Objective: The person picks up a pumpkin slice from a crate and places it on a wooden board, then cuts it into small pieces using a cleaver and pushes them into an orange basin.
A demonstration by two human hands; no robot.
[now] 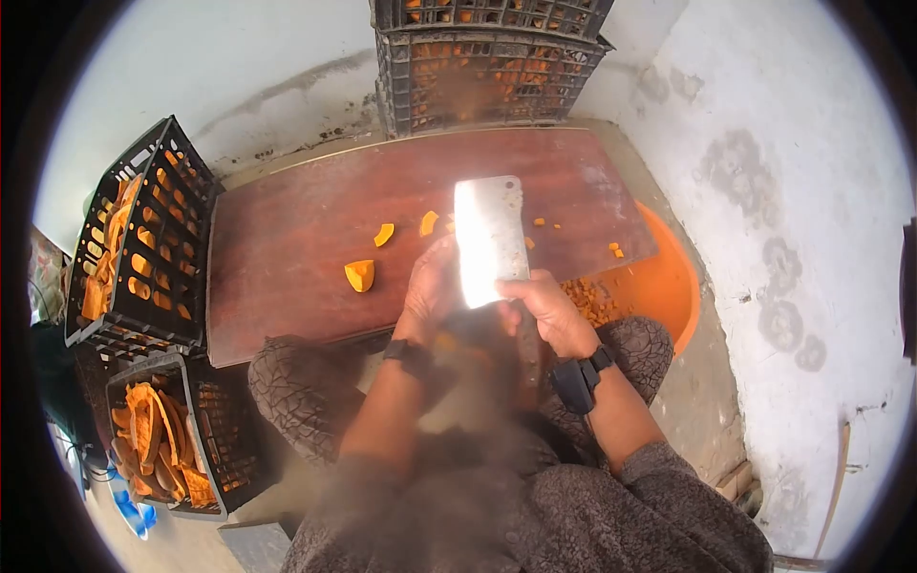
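A wide-bladed cleaver [489,229] stands nearly upright in front of me, bright glare on its blade. My right hand [552,310] is closed on it where blade meets handle, the thumb lying on the flat of the blade. Beside the blade's left edge is my left hand [430,286], its fingers partly hidden and blurred. On the reddish-brown board [296,215] lie a thick orange pumpkin chunk [359,276], a smaller pumpkin piece [384,235] and a pumpkin slice [428,223]. Small pumpkin cubes [616,251] are scattered right of the blade.
An orange basin [680,286] with diced pumpkin [590,301] sits partly under the board's right end. Black crates of pumpkin stand around: a tilted crate [158,248] at left, a lower crate [224,439] below it, stacked crates [487,81] behind. A white wall [793,191] bounds the right.
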